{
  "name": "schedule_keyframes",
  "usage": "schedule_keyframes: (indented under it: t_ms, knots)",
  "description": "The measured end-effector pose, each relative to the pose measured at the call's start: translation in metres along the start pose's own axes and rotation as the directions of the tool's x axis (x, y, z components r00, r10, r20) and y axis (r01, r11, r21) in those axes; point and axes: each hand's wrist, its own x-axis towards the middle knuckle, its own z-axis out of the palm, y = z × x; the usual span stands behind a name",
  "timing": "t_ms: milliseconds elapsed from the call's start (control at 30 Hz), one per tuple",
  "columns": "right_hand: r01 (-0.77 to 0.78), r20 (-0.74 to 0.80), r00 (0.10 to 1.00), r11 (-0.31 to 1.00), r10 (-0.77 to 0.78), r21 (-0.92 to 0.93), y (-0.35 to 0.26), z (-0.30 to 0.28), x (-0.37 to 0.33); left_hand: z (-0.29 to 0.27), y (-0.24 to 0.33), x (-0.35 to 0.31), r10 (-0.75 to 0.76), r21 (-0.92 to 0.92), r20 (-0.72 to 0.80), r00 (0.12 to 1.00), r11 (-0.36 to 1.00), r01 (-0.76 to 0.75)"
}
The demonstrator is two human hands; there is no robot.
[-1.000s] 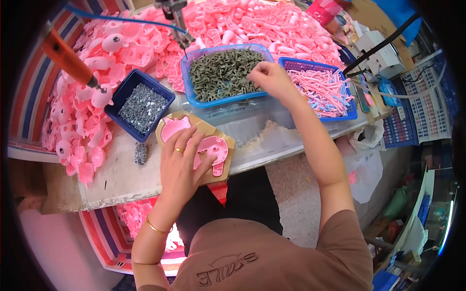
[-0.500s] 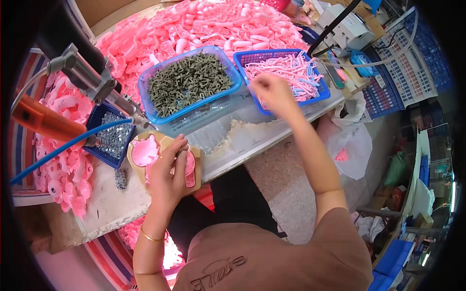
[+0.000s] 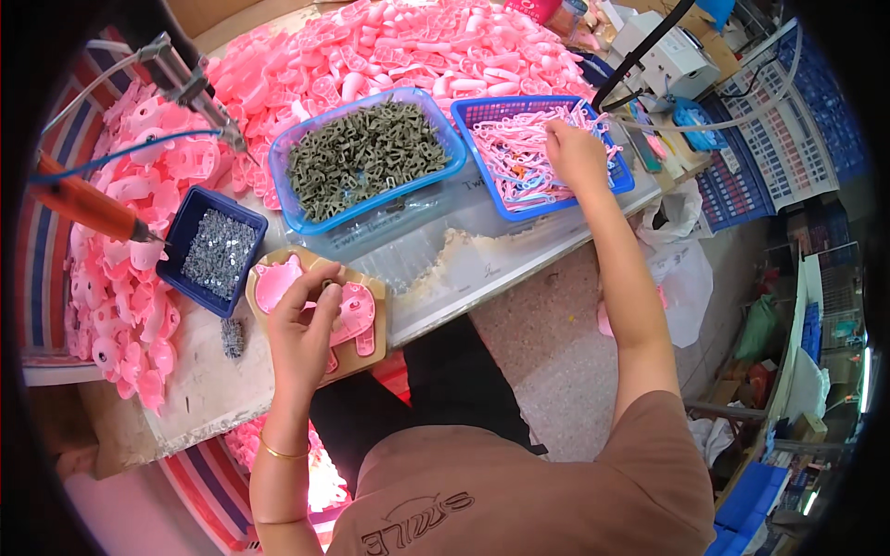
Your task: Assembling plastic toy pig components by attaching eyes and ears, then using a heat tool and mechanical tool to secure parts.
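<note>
My left hand [image 3: 304, 324] hovers over a tan shaped block [image 3: 378, 289], its thumb and fingers curled together. A small dark bit shows at the fingertips, too small to make out. In the block lie pink molded plastic parts, a rounded shell [image 3: 275, 280] and a larger hollow piece [image 3: 356, 311] partly behind the hand. My right hand [image 3: 578, 159] is over a blue mesh basket [image 3: 512, 215] of thin pink, white and blue plastic strips [image 3: 508, 153]. Its fingers are bent down among the strips; whether one is gripped is hidden.
A clear blue tub [image 3: 456, 167] holds dark green plastic clips. The dark blue bin [image 3: 173, 267] has small metal screws. An orange power screwdriver [image 3: 93, 206] and a metal clamp arm [image 3: 190, 88] hang at left. Pink parts [image 3: 389, 46] are heaped behind.
My right hand has moved from the basket's left edge to the right, over the strips. The left hand has shifted slightly left, uncovering more of the pink piece. The screwdriver and clamp arm have swung.
</note>
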Motion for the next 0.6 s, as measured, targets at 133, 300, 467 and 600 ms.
schedule_keyframes:
  t_ms: [133, 300, 467, 600]
  knots:
    - [-0.054, 0.030, 0.998, 0.896, 0.046, 0.440, 0.000, -0.002, -0.001, -0.001, 0.002, 0.004, -0.093, -0.097, 0.034, 0.995, 0.991, 0.096]
    - [-0.263, 0.371, 0.880, 0.344, -0.297, 0.901, -0.088, -0.025, -0.020, -0.006, -0.007, 0.002, -0.163, -0.209, -0.008, 0.987, 0.965, 0.158]
    - [-0.133, 0.360, 0.688, 0.378, -0.630, 0.916, -0.173, -0.067, -0.073, 0.000, 0.001, 0.002, -0.233, -0.236, 0.059, 0.971, 0.942, 0.241]
    - [-0.099, 0.290, 0.726, 0.323, -0.623, 0.941, -0.193, -0.055, -0.088, 0.004, 0.002, -0.003, -0.190, -0.267, 0.025, 0.981, 0.945, 0.190]
